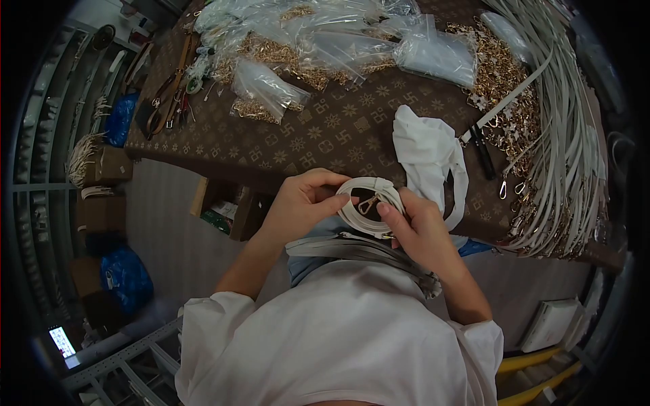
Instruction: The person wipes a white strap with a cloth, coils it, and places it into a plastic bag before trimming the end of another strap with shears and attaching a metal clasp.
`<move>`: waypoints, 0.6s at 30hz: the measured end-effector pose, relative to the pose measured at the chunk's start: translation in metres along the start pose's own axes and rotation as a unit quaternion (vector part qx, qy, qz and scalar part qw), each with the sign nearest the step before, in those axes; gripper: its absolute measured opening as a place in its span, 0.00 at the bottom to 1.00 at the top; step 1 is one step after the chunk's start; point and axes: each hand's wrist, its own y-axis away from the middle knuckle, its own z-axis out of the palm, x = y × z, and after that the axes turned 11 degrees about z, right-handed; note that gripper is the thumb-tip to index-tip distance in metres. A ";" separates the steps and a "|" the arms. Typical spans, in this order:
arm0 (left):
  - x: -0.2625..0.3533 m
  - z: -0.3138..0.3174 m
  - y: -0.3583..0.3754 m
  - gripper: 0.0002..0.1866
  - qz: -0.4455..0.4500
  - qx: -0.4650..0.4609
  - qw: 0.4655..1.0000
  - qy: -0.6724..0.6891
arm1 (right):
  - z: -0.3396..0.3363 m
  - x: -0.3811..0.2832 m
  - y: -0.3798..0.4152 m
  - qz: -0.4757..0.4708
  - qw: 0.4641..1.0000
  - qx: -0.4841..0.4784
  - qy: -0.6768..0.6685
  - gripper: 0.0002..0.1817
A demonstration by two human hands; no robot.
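Between my two hands is a coiled white strap (362, 224), wound into a ring, with a gold snap hook (367, 204) showing inside it. My left hand (308, 203) grips the ring's left side, thumb and fingers closed on it. On the opposite side my right hand (418, 222) pinches the ring, its thumb over the inner edge. Beneath the coil, several grey straps (352, 249) lie across my lap. A crumpled white cloth (426, 152) rests on the table just beyond my right hand.
A brown patterned tablecloth (325, 135) covers the table. Long pale straps (565, 149) hang over its right side beside a heap of gold hooks (497, 68). Clear plastic bags (433, 54) lie at the back. Below the front edge is an open cardboard box (230, 210); shelving (40, 149) stands left.
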 end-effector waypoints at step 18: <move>-0.006 -0.013 -0.002 0.14 -0.068 -0.013 0.998 -0.006 | -0.004 -0.003 -0.006 0.078 0.991 -0.096 -0.051 0.15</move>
